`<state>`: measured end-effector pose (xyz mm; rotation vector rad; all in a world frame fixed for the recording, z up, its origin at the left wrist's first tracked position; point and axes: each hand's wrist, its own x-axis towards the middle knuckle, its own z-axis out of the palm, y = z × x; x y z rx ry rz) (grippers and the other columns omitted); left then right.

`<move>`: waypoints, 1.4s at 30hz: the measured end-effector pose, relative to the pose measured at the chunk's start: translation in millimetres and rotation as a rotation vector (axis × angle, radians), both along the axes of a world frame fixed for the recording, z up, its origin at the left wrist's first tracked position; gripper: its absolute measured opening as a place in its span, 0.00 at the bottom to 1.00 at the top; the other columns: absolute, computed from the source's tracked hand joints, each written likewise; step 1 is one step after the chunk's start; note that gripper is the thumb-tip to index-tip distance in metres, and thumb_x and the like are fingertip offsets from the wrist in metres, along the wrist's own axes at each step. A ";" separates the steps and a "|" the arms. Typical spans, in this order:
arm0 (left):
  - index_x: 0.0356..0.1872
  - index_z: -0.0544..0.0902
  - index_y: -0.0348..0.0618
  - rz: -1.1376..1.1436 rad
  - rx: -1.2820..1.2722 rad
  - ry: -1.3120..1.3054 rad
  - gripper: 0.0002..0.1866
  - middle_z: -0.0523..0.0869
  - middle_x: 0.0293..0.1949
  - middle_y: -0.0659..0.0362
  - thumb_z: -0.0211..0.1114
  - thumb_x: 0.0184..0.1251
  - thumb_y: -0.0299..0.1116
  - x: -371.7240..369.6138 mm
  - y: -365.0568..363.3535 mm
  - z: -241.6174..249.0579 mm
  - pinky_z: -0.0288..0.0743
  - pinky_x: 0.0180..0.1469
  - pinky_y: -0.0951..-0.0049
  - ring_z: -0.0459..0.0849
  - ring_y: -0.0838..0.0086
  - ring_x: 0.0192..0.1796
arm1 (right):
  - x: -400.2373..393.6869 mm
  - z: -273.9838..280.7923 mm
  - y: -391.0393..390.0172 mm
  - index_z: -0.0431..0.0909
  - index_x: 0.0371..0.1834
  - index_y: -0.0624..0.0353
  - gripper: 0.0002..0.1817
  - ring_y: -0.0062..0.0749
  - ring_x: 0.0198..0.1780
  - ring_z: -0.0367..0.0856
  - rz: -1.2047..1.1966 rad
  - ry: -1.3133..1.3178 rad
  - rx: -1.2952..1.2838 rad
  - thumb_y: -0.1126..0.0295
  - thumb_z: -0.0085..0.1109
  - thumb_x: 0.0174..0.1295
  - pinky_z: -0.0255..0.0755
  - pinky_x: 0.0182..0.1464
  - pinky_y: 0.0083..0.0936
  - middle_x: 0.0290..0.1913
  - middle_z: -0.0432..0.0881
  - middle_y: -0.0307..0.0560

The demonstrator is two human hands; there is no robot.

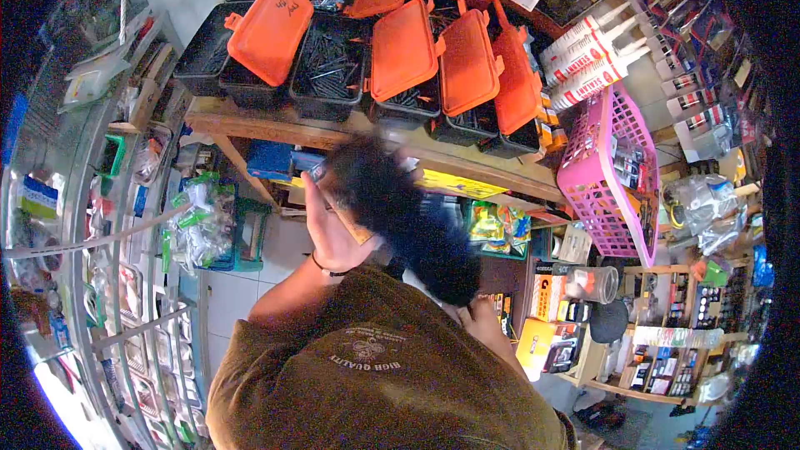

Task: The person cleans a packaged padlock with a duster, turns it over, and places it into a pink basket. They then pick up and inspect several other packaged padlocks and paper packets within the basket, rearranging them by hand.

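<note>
My left hand (332,237), with a dark band at its wrist, holds up a flat box-like item (353,227) with a brown edge. Its fingers lie along the side of the item, whose face is mostly hidden. A fluffy black duster (425,229) stretches diagonally in front of my body, its upper end blurred and over the item. At the duster's lower end, my right hand (482,317) is closed around it, and the grip is partly covered by the fibres.
A wooden shelf (208,119) ahead bears black bins with orange lids (404,50), some full of nails (327,67). Sealant tubes (587,67) and a pink basket (596,171) stand right. Left is a glass-fronted rack (133,258) near bagged goods (204,221).
</note>
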<state>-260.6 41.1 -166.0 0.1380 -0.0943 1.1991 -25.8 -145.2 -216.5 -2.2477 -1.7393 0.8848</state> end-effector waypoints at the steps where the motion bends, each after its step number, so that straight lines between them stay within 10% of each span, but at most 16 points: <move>1: 0.61 0.57 0.50 -0.053 0.159 0.037 0.36 0.61 0.60 0.46 0.38 0.57 0.64 0.0 10.3 -17.6 0.55 0.61 0.51 0.62 0.55 0.61 | 1.8 0.4 1.1 0.76 0.34 0.63 0.18 0.57 0.30 0.75 0.149 -0.066 -0.007 0.57 0.51 0.54 0.69 0.35 0.43 0.28 0.76 0.63; 5: 0.59 0.59 0.49 0.144 -0.129 0.173 0.36 0.62 0.59 0.44 0.40 0.57 0.64 -1.4 1.7 7.4 0.57 0.59 0.50 0.64 0.49 0.58 | -8.4 1.1 -0.1 0.76 0.34 0.63 0.17 0.57 0.29 0.75 -0.030 0.026 0.159 0.58 0.51 0.53 0.69 0.34 0.44 0.26 0.76 0.63; 6: 0.58 0.60 0.49 -0.149 0.210 -0.621 0.33 0.62 0.59 0.43 0.40 0.58 0.61 -0.6 14.6 -55.3 0.58 0.59 0.50 0.65 0.48 0.57 | -10.9 5.7 2.5 0.76 0.34 0.64 0.17 0.56 0.30 0.75 -0.046 -0.022 -0.011 0.59 0.52 0.53 0.69 0.35 0.44 0.27 0.76 0.63; 11: 0.59 0.59 0.51 -0.078 0.048 0.056 0.28 0.65 0.56 0.44 0.41 0.62 0.55 0.5 13.9 -18.9 0.60 0.58 0.51 0.65 0.50 0.57 | -12.6 15.4 9.0 0.75 0.33 0.65 0.17 0.54 0.34 0.74 0.152 -0.157 -0.249 0.59 0.52 0.53 0.68 0.37 0.44 0.29 0.76 0.62; 13: 0.61 0.56 0.50 0.036 -0.153 -0.221 0.31 0.62 0.58 0.43 0.40 0.62 0.57 -3.3 5.4 -11.3 0.60 0.58 0.50 0.65 0.49 0.57 | -29.2 21.2 10.1 0.75 0.29 0.66 0.18 0.54 0.34 0.74 -0.206 0.153 0.012 0.58 0.52 0.53 0.67 0.38 0.44 0.30 0.76 0.63; 14: 0.61 0.56 0.49 -0.174 0.285 -0.542 0.34 0.64 0.58 0.47 0.39 0.60 0.61 -3.7 17.9 -55.4 0.60 0.58 0.51 0.66 0.53 0.58 | -24.2 13.3 5.7 0.75 0.29 0.66 0.18 0.54 0.34 0.74 -0.205 0.153 0.012 0.58 0.52 0.53 0.67 0.38 0.44 0.30 0.76 0.63; 19: 0.61 0.57 0.50 -0.079 0.245 0.025 0.36 0.69 0.55 0.52 0.38 0.58 0.64 -7.8 14.0 -11.5 0.61 0.58 0.56 0.68 0.62 0.58 | -1.8 -11.6 -5.1 0.75 0.28 0.67 0.18 0.55 0.33 0.73 0.055 0.022 -0.112 0.58 0.51 0.53 0.67 0.37 0.42 0.30 0.75 0.64; 22: 0.62 0.53 0.47 -0.149 0.229 -0.579 0.37 0.59 0.61 0.44 0.37 0.59 0.63 -8.8 14.4 -34.9 0.58 0.59 0.49 0.63 0.47 0.59 | -18.9 6.8 0.9 0.74 0.28 0.65 0.09 0.39 0.21 0.73 -0.054 0.020 -0.070 0.69 0.51 0.53 0.65 0.26 0.32 0.18 0.73 0.56; 27: 0.61 0.56 0.45 -0.070 0.338 0.000 0.35 0.63 0.60 0.49 0.37 0.61 0.61 -18.8 12.5 -13.0 0.62 0.58 0.58 0.65 0.58 0.59 | -22.6 1.6 -4.6 0.75 0.25 0.66 0.19 0.54 0.28 0.74 0.051 0.049 0.003 0.57 0.52 0.53 0.67 0.32 0.41 0.23 0.75 0.62; 29: 0.60 0.58 0.44 0.063 -0.205 -0.234 0.37 0.64 0.59 0.46 0.39 0.59 0.63 -16.9 2.6 -10.0 0.57 0.57 0.46 0.65 0.48 0.57 | -43.2 22.5 6.0 0.75 0.29 0.64 0.18 0.54 0.29 0.75 -0.019 -0.035 -0.133 0.57 0.51 0.54 0.69 0.35 0.42 0.26 0.76 0.60; 31: 0.61 0.57 0.45 -0.116 0.044 -0.668 0.36 0.61 0.60 0.45 0.40 0.59 0.61 -16.9 7.7 -42.5 0.54 0.57 0.42 0.63 0.42 0.57 | -46.5 19.6 -0.6 0.76 0.28 0.63 0.17 0.55 0.28 0.74 -0.239 0.129 -0.012 0.57 0.51 0.54 0.69 0.35 0.42 0.26 0.77 0.59; 33: 0.60 0.58 0.46 -0.127 -0.128 0.014 0.34 0.63 0.59 0.44 0.40 0.60 0.60 -16.2 8.9 -21.5 0.56 0.56 0.42 0.65 0.43 0.56 | -19.8 -3.9 -13.1 0.75 0.30 0.65 0.17 0.55 0.30 0.74 0.033 -0.015 -0.112 0.58 0.51 0.55 0.68 0.35 0.39 0.28 0.77 0.59; 37: 0.61 0.57 0.46 0.082 0.022 0.059 0.36 0.61 0.60 0.47 0.35 0.60 0.63 -14.0 2.2 -13.1 0.58 0.60 0.54 0.64 0.54 0.59 | -23.3 4.0 -4.1 0.70 0.18 0.70 0.17 0.41 0.19 0.70 -0.048 0.146 -0.047 0.64 0.55 0.52 0.61 0.25 0.37 0.15 0.70 0.58; 38: 0.61 0.57 0.43 -0.042 0.218 -0.538 0.37 0.62 0.60 0.49 0.34 0.60 0.63 -9.9 7.2 -44.0 0.58 0.60 0.58 0.64 0.59 0.60 | -27.4 7.0 1.2 0.69 0.17 0.70 0.17 0.41 0.19 0.69 -0.120 0.251 -0.004 0.65 0.54 0.52 0.60 0.24 0.36 0.15 0.69 0.59; 39: 0.57 0.63 0.43 0.138 -0.215 -0.086 0.36 0.67 0.56 0.44 0.39 0.59 0.63 -9.9 0.3 -3.8 0.63 0.55 0.54 0.68 0.52 0.56 | -29.5 9.9 6.6 0.68 0.15 0.70 0.17 0.40 0.18 0.69 -0.191 0.359 0.038 0.65 0.54 0.52 0.60 0.23 0.36 0.14 0.69 0.59; 42: 0.62 0.53 0.49 -0.088 0.080 -0.121 0.39 0.54 0.62 0.43 0.39 0.55 0.66 -15.0 16.5 -19.6 0.55 0.60 0.48 0.58 0.48 0.61 | -20.5 8.4 5.0 0.69 0.19 0.69 0.18 0.36 0.18 0.67 -0.169 0.400 -0.117 0.62 0.53 0.54 0.59 0.24 0.36 0.13 0.69 0.52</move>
